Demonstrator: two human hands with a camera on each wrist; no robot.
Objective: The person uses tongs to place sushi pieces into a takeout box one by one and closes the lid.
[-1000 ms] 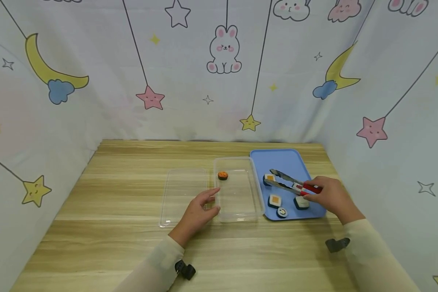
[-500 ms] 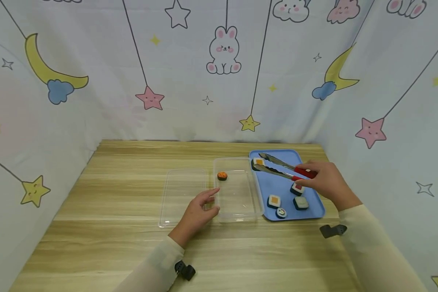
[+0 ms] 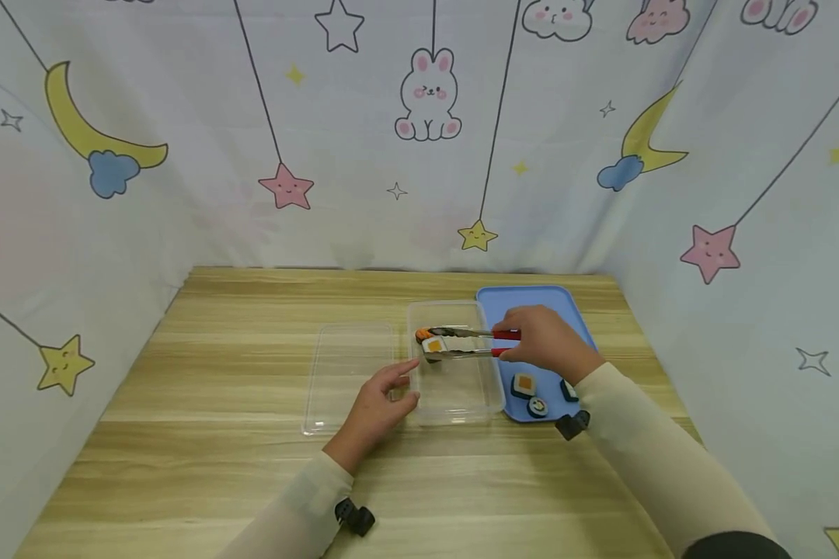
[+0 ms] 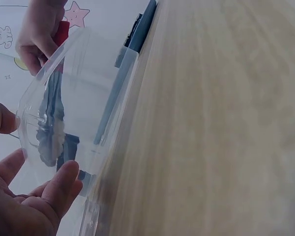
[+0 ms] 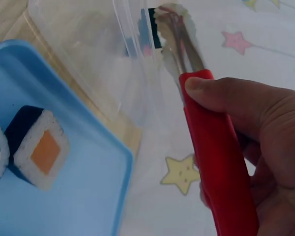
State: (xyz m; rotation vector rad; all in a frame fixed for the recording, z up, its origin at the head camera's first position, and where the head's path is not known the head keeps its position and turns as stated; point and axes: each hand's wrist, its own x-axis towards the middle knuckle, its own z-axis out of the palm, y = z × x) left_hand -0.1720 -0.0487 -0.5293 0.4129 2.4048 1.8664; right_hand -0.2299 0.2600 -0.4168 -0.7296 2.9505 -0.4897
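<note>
In the head view my right hand (image 3: pixel 548 338) grips red-handled metal tongs (image 3: pixel 471 352). Between the tongs' tips is a toy sushi piece with an orange square centre (image 3: pixel 433 346), inside the clear plastic container (image 3: pixel 461 404). Just behind it, partly covered, is an orange-topped sushi piece (image 3: pixel 422 335). My left hand (image 3: pixel 376 407) rests at the container's left wall, its index finger and thumb extended against it. The left wrist view shows the tongs (image 4: pixel 53 105) through the clear wall; in the right wrist view my thumb presses the red handle (image 5: pixel 216 147).
A blue tray (image 3: pixel 531 297) stands right of the container, bearing another orange-centred sushi (image 3: pixel 523 386), a round sushi roll (image 3: pixel 537 407) and a piece partly behind my right forearm (image 3: pixel 568 390). A clear lid (image 3: pixel 346 388) lies left of the container on the wooden table (image 3: pixel 238 373).
My right hand and the tongs have taken the orange-centred sushi from the tray's middle toward its back left, then leftward into the container. The left hand stays at the container's wall.
</note>
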